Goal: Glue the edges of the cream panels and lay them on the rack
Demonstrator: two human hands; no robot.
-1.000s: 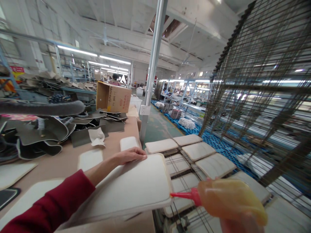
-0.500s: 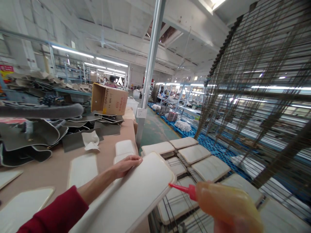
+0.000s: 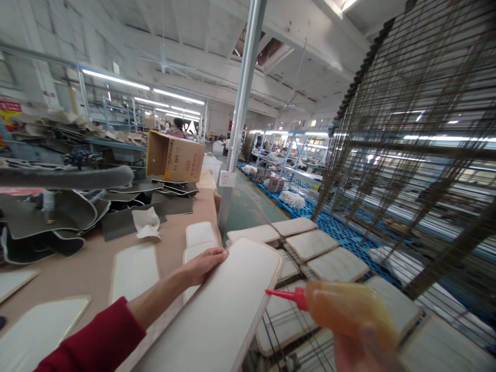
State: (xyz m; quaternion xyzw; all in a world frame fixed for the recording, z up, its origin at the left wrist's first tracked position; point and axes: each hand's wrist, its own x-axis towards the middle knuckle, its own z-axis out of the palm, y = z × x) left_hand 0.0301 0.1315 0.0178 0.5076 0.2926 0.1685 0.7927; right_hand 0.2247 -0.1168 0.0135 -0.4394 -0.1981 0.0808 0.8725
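Note:
My left hand [image 3: 204, 263] lies on the far left corner of a large white padded panel [image 3: 228, 310] with a tan rim, its fingers curled over the edge as it holds the panel tilted off the table edge. My right hand [image 3: 362, 350], at the bottom right and partly cut off, grips a soft orange glue bottle [image 3: 344, 310] with a red nozzle [image 3: 284, 295]. The nozzle tip points left and sits just off the panel's right edge.
The tan table [image 3: 96, 258] carries more white panels [image 3: 134, 271], grey cut pieces [image 3: 58, 212] and a cardboard box [image 3: 174, 157]. Wire racks [image 3: 294, 310] with white panels [image 3: 337, 263] lie to the right. A tall mesh rack stack [image 3: 418, 155] stands at the right. A white pillar [image 3: 242, 108] rises ahead.
The panel has swung under my left hand, its long side now running away from me. The glue bottle rose slightly and its nozzle stays by the panel's right edge.

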